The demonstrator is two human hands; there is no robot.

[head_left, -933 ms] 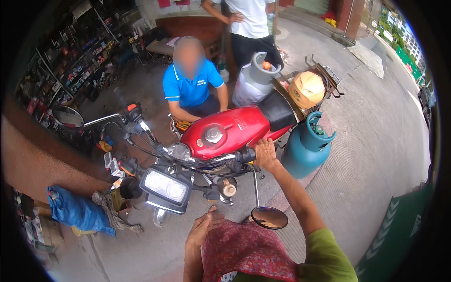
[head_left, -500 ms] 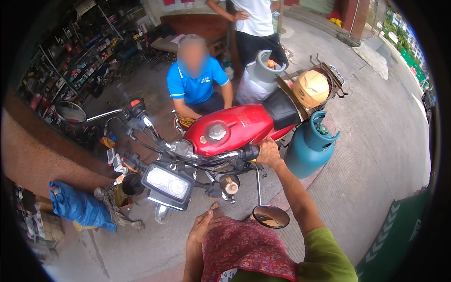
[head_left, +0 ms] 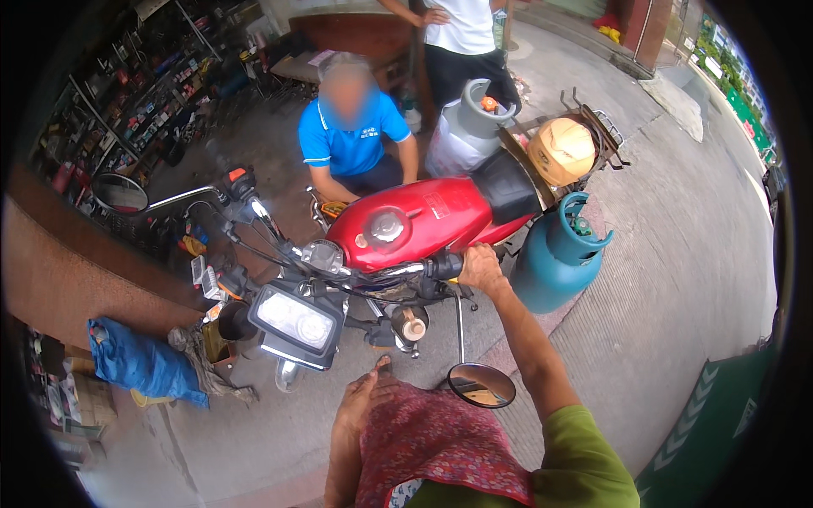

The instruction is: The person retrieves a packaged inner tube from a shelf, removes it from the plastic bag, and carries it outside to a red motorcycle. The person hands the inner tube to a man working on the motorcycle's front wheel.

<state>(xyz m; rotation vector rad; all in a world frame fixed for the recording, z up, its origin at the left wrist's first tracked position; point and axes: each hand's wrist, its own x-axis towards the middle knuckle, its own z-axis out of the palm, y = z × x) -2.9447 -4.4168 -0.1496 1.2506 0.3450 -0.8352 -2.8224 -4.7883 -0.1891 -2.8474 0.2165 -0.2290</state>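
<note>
Right hand (head_left: 481, 267) around handlebar grip (head_left: 444, 266)

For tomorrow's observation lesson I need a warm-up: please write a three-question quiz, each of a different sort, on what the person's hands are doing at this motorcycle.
1. True or false: the right hand is closed around the motorcycle's handlebar grip.
2. Multiple choice: the left hand rests on
A. the red fuel tank
B. the red patterned cloth over the person's lap
C. the headlight
3. Fill in: the gas cylinder standing on the ground next to the right hand is ____ in colour.

Key: 1 true; 2 B; 3 teal.
</note>
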